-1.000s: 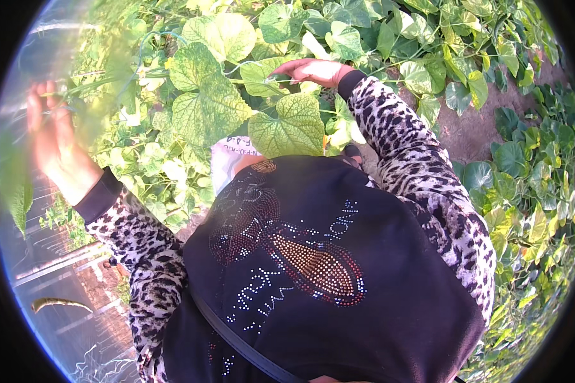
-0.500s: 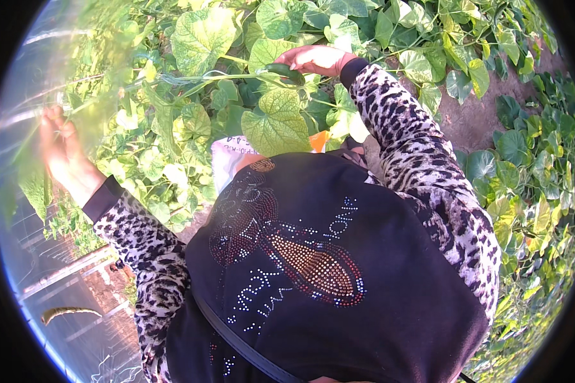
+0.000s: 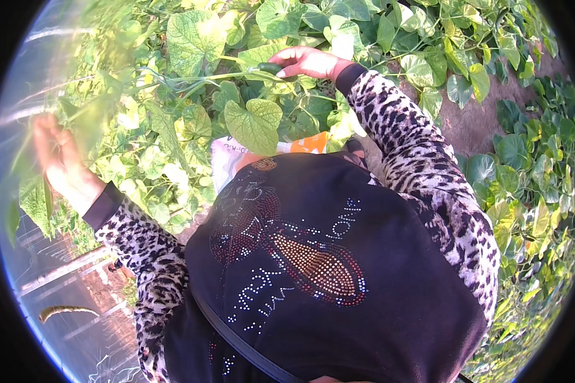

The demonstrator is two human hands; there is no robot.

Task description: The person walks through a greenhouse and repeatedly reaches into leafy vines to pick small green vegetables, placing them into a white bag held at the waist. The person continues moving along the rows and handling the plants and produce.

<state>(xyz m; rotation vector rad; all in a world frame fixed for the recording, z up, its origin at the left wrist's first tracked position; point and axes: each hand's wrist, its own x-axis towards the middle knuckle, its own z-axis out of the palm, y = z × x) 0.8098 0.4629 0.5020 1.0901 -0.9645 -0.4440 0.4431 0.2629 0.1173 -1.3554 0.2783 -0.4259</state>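
Between the thumb and fingers of my right hand point(image 3: 310, 62) is a small dark green cucumber point(image 3: 269, 67), at the upper middle. A pale green vine stem point(image 3: 220, 77) runs left from beside the cucumber through broad leaves. A lobed yellow-green leaf point(image 3: 254, 124) hangs just below it. My left hand point(image 3: 64, 159) is raised at the far left, palm partly showing, among blurred foliage. Its fingers are smeared, so whether they grip a stem cannot be seen. A long green leaf point(image 3: 37, 203) hangs below that hand.
Dense leafy vines point(image 3: 421, 29) fill the far side and right, with bare soil point(image 3: 469, 118) between rows. A white and orange bag point(image 3: 227, 159) lies partly behind my black apron point(image 3: 390, 255). Clear sheeting with pale bars point(image 3: 64, 271) stands at the left; a curved brownish thing point(image 3: 67, 311) shows there.
My right hand has shifted slightly left with the cucumber, which now points left and shows more clearly. The leaf below has moved left. My left hand has lowered a little.
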